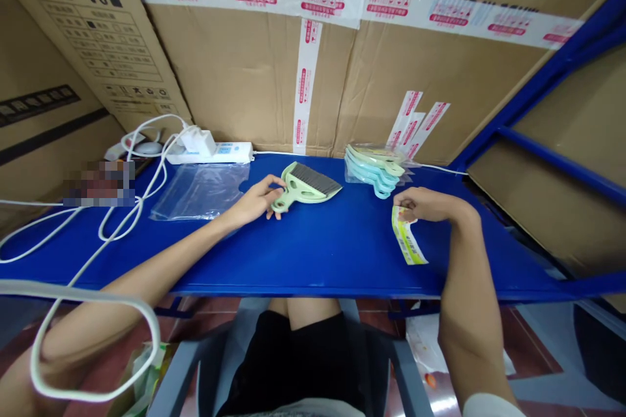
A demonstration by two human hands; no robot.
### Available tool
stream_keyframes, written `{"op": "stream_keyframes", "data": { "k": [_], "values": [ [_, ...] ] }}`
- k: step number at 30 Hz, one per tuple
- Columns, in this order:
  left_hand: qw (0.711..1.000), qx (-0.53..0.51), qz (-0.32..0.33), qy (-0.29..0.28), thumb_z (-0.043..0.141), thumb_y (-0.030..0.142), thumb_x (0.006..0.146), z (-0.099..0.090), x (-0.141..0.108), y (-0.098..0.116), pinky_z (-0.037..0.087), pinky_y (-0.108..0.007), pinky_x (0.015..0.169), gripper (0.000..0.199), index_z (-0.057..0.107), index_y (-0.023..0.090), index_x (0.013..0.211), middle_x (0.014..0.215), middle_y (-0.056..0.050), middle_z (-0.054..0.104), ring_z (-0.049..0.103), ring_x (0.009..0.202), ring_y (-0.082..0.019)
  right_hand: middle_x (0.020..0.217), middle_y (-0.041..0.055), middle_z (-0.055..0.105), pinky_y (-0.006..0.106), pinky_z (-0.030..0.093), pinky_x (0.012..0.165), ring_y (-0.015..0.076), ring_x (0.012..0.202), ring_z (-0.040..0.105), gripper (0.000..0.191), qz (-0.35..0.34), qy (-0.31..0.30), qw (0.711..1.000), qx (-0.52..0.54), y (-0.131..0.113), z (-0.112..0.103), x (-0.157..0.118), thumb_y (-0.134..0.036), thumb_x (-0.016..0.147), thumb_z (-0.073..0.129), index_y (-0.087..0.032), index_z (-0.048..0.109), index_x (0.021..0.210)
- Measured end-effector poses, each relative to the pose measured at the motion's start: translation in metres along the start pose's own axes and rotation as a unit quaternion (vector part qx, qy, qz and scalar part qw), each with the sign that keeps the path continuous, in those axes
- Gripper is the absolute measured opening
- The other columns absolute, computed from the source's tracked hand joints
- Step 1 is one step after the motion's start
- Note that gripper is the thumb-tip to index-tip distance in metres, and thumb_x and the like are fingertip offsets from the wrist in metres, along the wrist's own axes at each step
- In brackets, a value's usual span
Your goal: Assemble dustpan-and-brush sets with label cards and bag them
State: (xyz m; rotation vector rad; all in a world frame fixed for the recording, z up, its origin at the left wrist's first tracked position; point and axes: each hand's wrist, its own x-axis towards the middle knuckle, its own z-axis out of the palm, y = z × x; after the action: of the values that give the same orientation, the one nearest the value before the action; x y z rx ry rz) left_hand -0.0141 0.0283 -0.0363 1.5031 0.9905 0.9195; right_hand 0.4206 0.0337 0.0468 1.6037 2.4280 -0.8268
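Observation:
In the head view, my left hand [261, 201] grips the handle of a small pale green brush and dustpan set [306, 186] with grey bristles, which rests on the blue table [313, 247]. My right hand [423, 204] pinches a yellow-green and white printed label card [408, 238] that hangs down over the table. Just beyond the right hand lies a stack of bagged brush and dustpan sets [374, 166], light blue and pale green, their handles pointing toward me.
A clear plastic bag [203, 189] lies flat left of my left hand. Behind it is a white power strip [225, 152] with loose white cables [139, 208]. Cardboard boxes [244, 71] wall off the back; a blue metal frame [552, 163] stands at right.

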Motion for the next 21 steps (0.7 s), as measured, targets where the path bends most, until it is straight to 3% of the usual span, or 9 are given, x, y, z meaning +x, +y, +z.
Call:
{"op": "stream_keyframes", "data": {
  "k": [3,5,8,11,15,18,21],
  "values": [
    [0.992,0.109,0.020,-0.060,0.053,0.061,0.104,-0.001,-0.008,0.010,0.041,-0.026,0.049,0.047,0.066,0.017,0.096,0.051,-0.001,0.063,0.056,0.041,-0.015,0.084,0.0038,0.073,0.029,0.049,0.065,0.0183,0.075,0.066,0.035,-0.105,-0.021,0.982,0.153,-0.024,0.002,-0.006,-0.051,0.085,0.079,-0.018,0.073,0.095],
    [0.978,0.191,0.084,-0.017,0.047,0.057,0.107,-0.003,-0.011,0.016,0.046,-0.027,0.058,0.051,0.071,0.017,0.087,0.054,-0.003,0.063,0.053,0.047,-0.014,0.094,0.0050,0.076,0.030,0.053,0.067,0.0188,0.078,0.070,0.046,-0.149,0.037,0.949,0.274,-0.040,0.010,0.001,-0.050,0.080,0.087,-0.020,0.072,0.113],
    [0.928,0.303,0.213,0.044,0.057,0.043,0.105,-0.005,-0.009,0.017,0.051,-0.035,0.090,0.033,0.079,0.018,0.101,0.093,-0.010,0.077,0.065,0.087,-0.022,0.083,0.0017,0.074,0.030,0.055,0.066,0.0165,0.069,0.068,0.043,-0.182,0.177,0.882,0.396,-0.059,0.029,0.026,-0.048,0.076,0.092,-0.022,0.072,0.104],
    [0.900,0.347,0.263,-0.027,0.068,0.034,0.099,-0.007,-0.003,0.009,0.039,-0.048,0.116,0.027,0.080,0.023,0.121,0.131,-0.013,0.073,0.057,0.126,-0.031,0.087,0.0043,0.077,0.032,0.056,0.071,0.0171,0.074,0.069,0.038,-0.184,0.258,0.848,0.425,-0.069,0.046,0.051,-0.048,0.072,0.094,-0.020,0.077,0.090],
    [0.903,0.333,0.256,-0.096,0.068,0.032,0.102,-0.009,0.002,-0.002,0.038,-0.051,0.119,0.028,0.080,0.027,0.127,0.143,-0.012,0.070,0.060,0.132,-0.030,0.096,0.0071,0.080,0.032,0.054,0.068,0.0163,0.073,0.066,0.044,-0.173,0.275,0.846,0.423,-0.070,0.055,0.064,-0.049,0.072,0.093,-0.018,0.082,0.102],
    [0.895,0.308,0.296,-0.125,0.069,0.034,0.102,-0.007,0.001,-0.001,0.047,-0.047,0.112,0.024,0.082,0.027,0.122,0.129,-0.011,0.078,0.066,0.124,-0.027,0.099,0.0077,0.080,0.029,0.051,0.065,0.0145,0.071,0.064,0.044,-0.171,0.272,0.856,0.405,-0.066,0.060,0.068,-0.048,0.076,0.091,-0.018,0.082,0.106],
    [0.889,0.276,0.329,-0.156,0.071,0.034,0.102,-0.003,-0.004,0.005,0.056,-0.041,0.100,0.021,0.084,0.024,0.115,0.110,-0.010,0.083,0.072,0.109,-0.024,0.107,0.0098,0.080,0.031,0.055,0.072,0.0185,0.083,0.070,0.039,-0.187,0.246,0.872,0.380,-0.063,0.066,0.075,-0.046,0.081,0.085,-0.018,0.082,0.108]
  ]
}}
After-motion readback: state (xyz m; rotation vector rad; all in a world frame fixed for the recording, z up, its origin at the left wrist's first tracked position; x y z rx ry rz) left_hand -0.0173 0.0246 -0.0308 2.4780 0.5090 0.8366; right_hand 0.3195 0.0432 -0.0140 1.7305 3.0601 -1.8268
